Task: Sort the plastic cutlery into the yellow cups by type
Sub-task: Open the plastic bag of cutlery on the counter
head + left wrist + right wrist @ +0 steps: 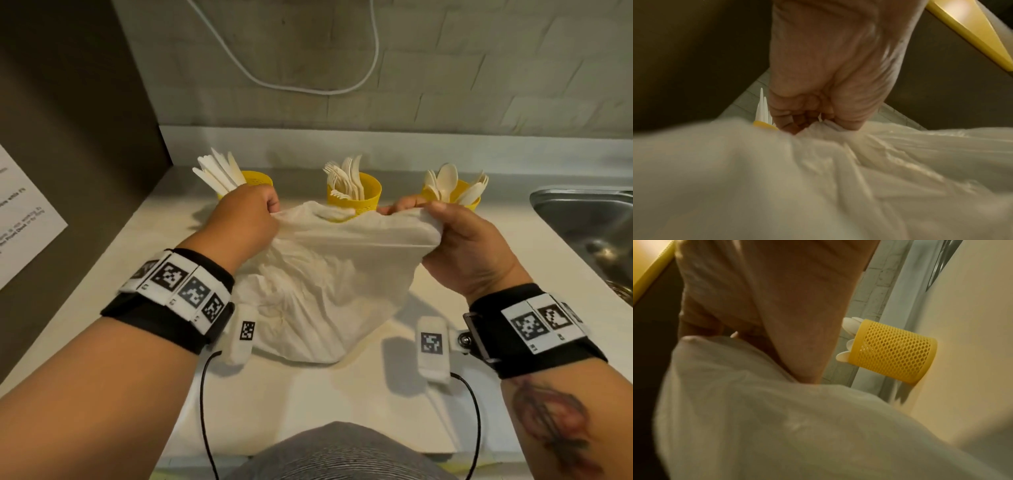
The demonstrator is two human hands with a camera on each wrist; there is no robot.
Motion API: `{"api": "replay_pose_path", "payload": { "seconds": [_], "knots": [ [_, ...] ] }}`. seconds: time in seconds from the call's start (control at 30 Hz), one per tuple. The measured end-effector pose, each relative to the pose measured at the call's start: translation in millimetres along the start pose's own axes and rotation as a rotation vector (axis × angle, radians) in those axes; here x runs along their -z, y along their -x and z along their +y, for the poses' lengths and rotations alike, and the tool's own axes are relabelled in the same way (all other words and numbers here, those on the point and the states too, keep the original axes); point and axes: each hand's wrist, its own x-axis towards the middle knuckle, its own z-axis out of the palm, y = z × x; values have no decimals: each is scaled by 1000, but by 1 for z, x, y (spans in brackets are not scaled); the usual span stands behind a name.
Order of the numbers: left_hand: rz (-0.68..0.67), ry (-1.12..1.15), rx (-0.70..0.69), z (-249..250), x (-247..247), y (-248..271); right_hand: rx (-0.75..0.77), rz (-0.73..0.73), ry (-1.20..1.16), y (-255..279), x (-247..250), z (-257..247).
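Nearest the lens, a grey shirt (337,452) at the bottom edge of the head view, with two black cables (205,411) trailing from the wrist straps. Ahead of that, a white plastic bag (329,294) slumped on the pale counter (308,411), its top edge stretched taut between both hands. Left hand (245,222) curled tight, bunching the bag's left corner in the fist. Right hand (469,246) curled too, fingers and thumb wrapped over the right corner. Just beyond the left hand, a yellow cup (257,178) of knives (219,171). Between the hands and behind the bag's edge, a second cup (363,195) of forks (346,178). Just past the right hand, a third cup (469,197) of spoons (448,181), mesh-sided in the right wrist view. Further right of the right hand, a steel sink (589,222). Above, a white cord (308,87) looping on the tiled wall (479,85).
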Motion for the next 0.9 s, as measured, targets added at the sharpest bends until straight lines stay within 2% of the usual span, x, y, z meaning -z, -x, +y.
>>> {"api": "replay_pose_path", "payload": {
  "seconds": [0.07,0.1,0.17,0.27,0.33,0.4,0.43,0.5,0.53,0.6,0.67,0.73,0.77,0.83,0.9],
  "knots": [
    [-50,-53,1,-5,-5,-4,-71,-103,-4,2,-5,-1],
    [-58,-67,8,-7,-6,-7,-126,-150,74,4,-9,-4],
    [-33,-89,8,-11,-4,-10,-284,-213,499,6,-17,-11],
    [-64,-130,26,-24,8,-10,-536,-257,1358,2,-29,-19],
    [-221,-264,42,-30,19,-5,-619,-360,1742,0,-39,-19],
    [-424,-366,23,-34,28,1,-650,-406,1937,-2,-46,-20],
    [-510,-328,-6,-33,32,5,-595,-405,2001,-2,-47,-22],
    [-596,-50,-120,-21,46,16,-299,-364,2013,-4,-48,-28],
    [-600,126,-218,-11,54,23,-137,-316,1915,-4,-50,-32],
    [-549,407,-380,8,66,32,59,-227,1616,-6,-58,-38],
    [-458,449,-435,24,62,34,56,-198,1445,-8,-69,-38],
    [-396,237,-476,37,43,30,-67,-269,1523,-14,-76,-29],
    [-417,103,-491,39,29,26,-124,-336,1628,-17,-79,-21],
    [-487,-90,-433,38,2,20,-203,-412,1800,-24,-80,2],
    [-513,-225,-325,28,-14,14,-222,-387,1809,-26,-75,22]
  ]
}}
